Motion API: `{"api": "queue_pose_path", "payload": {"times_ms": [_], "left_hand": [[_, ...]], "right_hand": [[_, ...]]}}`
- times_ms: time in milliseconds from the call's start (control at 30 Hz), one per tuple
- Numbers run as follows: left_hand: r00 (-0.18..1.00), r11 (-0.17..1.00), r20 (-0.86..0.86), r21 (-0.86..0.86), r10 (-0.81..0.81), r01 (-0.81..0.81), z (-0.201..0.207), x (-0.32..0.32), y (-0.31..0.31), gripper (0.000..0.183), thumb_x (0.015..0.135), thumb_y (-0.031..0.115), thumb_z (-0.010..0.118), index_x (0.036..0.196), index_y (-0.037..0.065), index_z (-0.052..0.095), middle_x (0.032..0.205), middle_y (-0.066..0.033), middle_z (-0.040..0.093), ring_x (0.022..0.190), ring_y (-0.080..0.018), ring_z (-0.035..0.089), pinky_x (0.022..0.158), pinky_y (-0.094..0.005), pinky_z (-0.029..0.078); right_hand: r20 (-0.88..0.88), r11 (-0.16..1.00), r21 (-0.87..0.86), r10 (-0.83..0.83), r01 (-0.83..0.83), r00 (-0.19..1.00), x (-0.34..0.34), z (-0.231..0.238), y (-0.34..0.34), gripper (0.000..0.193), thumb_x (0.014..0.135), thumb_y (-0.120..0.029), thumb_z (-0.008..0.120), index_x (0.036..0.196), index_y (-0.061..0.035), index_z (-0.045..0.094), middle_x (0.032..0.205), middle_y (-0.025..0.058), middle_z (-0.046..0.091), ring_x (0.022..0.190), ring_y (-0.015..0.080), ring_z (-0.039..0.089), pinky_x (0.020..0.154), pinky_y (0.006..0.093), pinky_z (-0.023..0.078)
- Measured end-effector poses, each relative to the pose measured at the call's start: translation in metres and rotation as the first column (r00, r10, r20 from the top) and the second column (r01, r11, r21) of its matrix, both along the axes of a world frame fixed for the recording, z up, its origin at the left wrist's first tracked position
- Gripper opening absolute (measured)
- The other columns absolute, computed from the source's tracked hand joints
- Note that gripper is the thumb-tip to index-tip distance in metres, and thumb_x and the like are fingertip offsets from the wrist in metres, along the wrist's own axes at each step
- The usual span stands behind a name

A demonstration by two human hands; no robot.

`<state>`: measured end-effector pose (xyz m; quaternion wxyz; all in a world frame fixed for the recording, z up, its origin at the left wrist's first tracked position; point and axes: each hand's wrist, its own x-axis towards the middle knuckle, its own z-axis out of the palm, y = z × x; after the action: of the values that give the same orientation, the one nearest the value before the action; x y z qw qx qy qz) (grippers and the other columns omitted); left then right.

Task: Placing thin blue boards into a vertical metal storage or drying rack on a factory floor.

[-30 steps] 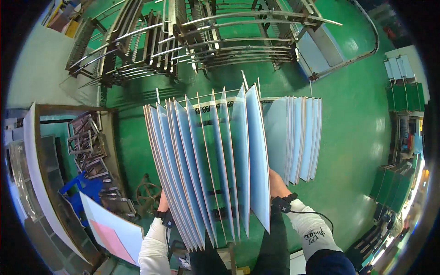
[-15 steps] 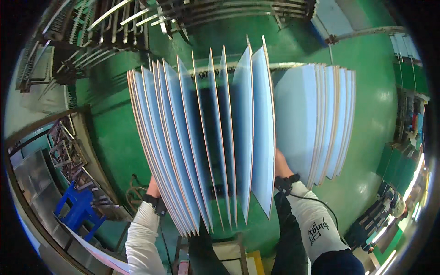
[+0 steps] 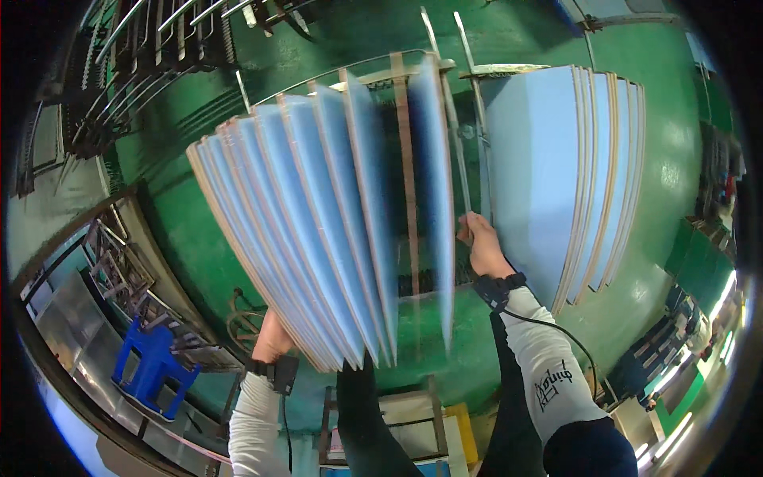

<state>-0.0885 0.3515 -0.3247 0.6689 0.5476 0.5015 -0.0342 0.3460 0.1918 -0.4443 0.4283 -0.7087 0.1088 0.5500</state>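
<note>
Reaching in from the lower edge are two white sleeves (image 3: 548, 381), each ending in one black wrist device, on either side of two dark-clad legs (image 3: 362, 417). The left hand (image 3: 273, 335) presses against the near outer side of a fan of pale blue panels (image 3: 318, 207); its fingertips are hidden, so I cannot tell how closed they are. The right hand (image 3: 483, 246) has its fingers partly curled at the near end of one of two metal rods (image 3: 466, 44); whether it grips the rod I cannot tell.

The fan stands in front of the person, leaning leftward, perhaps a dozen panels or so, since motion blur and tight edges spoil an exact count. At its right, two more stand apart from the bunch: one brown-edged panel (image 3: 406, 183) seen edge-on and one blurred panel (image 3: 433, 199) just left of the right hand. Beyond that hand, to the right, stands a second group of panels (image 3: 528, 199), at least six.

Compared with half a second ago, the right hand has left the outer face of the fan and shows in the gap between both groups, while the fan tilts further left.

Farther off are one blue stool (image 3: 147, 366), one handwheel (image 3: 238, 322) and several metal racks (image 3: 155, 48) on green floor (image 3: 668, 151).
</note>
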Motion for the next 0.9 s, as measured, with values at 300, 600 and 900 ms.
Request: {"api": "queue_pose_path", "payload": {"times_ms": [300, 600, 900], "left_hand": [[0.722, 0.571, -0.112, -0.536, 0.683, -0.623, 0.038, 0.035, -0.058, 0.059, 0.106, 0.046, 0.034, 0.146, 0.003, 0.039, 0.145, -0.0094, 0.047, 0.133, -0.0217, 0.044, 0.113, -0.0396, 0.032], [0.681, 0.5, -0.439, -0.465, 0.586, -0.731, 0.077, 0.036, -0.153, 0.08, 0.099, 0.064, 0.037, 0.152, 0.005, 0.029, 0.151, -0.0151, 0.041, 0.137, -0.0318, 0.04, 0.113, -0.0487, 0.027], [0.78, 0.583, -0.471, -0.522, 0.412, -0.622, 0.123, 0.056, -0.228, 0.075, 0.097, 0.063, 0.046, 0.143, 0.005, 0.043, 0.134, -0.0114, 0.058, 0.119, -0.0288, 0.057, 0.099, -0.0426, 0.041]], "right_hand": [[0.228, 0.967, -0.001, 0.25, -0.256, 0.941, -0.02, 0.102, -0.029, 0.043, 0.101, -0.022, 0.054, 0.136, 0.0031, 0.052, 0.137, 0.0131, 0.055, 0.128, 0.0212, 0.048, 0.109, 0.0321, 0.035], [0.101, 0.896, -0.072, 0.443, -0.438, 0.891, -0.027, 0.208, -0.126, 0.03, 0.099, -0.024, 0.059, 0.11, 0.0026, 0.066, 0.104, 0.0077, 0.067, 0.101, 0.0165, 0.061, 0.09, 0.0297, 0.046], [0.226, 0.963, -0.059, 0.269, -0.263, 0.936, 0.038, 0.26, -0.208, 0.024, 0.094, -0.022, 0.059, 0.091, -0.0004, 0.069, 0.076, 0.0084, 0.069, 0.07, 0.016, 0.064, 0.069, 0.031, 0.05]]}}
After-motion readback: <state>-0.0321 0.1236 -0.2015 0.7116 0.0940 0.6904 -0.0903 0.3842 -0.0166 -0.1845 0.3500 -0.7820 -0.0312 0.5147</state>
